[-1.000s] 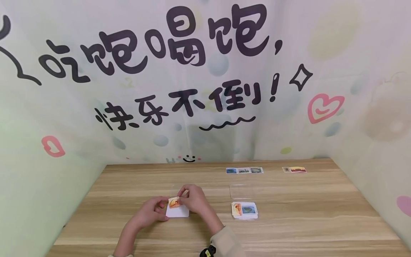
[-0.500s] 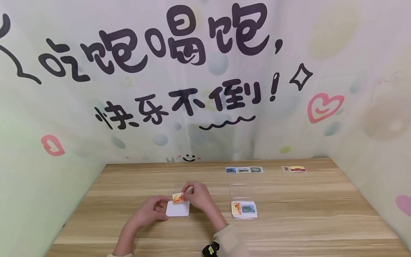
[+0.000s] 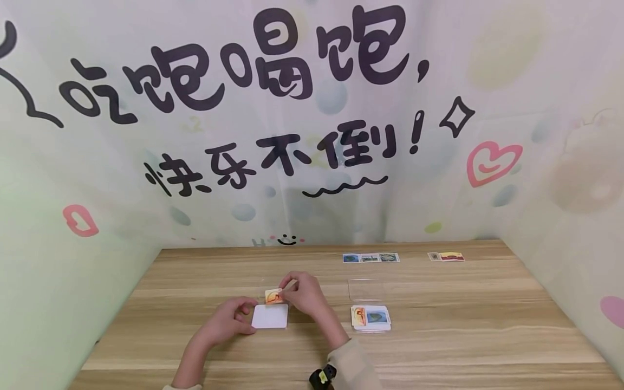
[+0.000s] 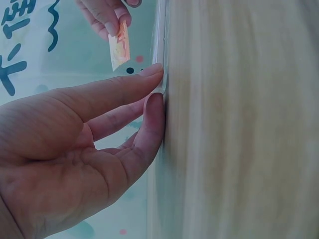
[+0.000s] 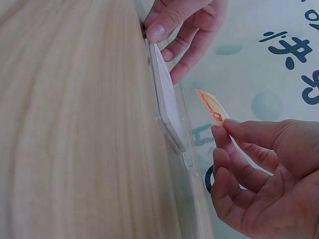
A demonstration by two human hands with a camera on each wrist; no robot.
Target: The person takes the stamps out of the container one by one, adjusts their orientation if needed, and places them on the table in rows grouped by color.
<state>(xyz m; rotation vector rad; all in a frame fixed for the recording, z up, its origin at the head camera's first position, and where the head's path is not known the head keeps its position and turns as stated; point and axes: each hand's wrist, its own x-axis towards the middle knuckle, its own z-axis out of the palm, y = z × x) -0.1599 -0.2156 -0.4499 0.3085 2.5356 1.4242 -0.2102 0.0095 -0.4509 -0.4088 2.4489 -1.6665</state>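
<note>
In the head view, the right hand (image 3: 304,295) pinches an orange-and-yellow stamp (image 3: 272,296) just above the far edge of a white card stack (image 3: 270,317). The left hand (image 3: 228,320) holds the stack at its left side, thumb near the lower corner and fingers at the upper one. The right wrist view shows the stamp (image 5: 212,106) off the stack (image 5: 168,102), between thumb and index finger of the right hand (image 5: 271,167). In the left wrist view, the fingertips of the left hand (image 4: 84,134) touch the edge of a clear case.
A second card stack (image 3: 384,326) with an orange and a blue stamp lies to the right, a clear case (image 3: 365,290) behind it. At the table's back are three stamps in a row (image 3: 370,258) and, farther right, a small stamp beside a red-and-yellow one (image 3: 452,257).
The right hand has moved the orange stamp from above the white stack rightward and away, past its far edge, uncovering the stack's white top. The left hand has barely moved.
</note>
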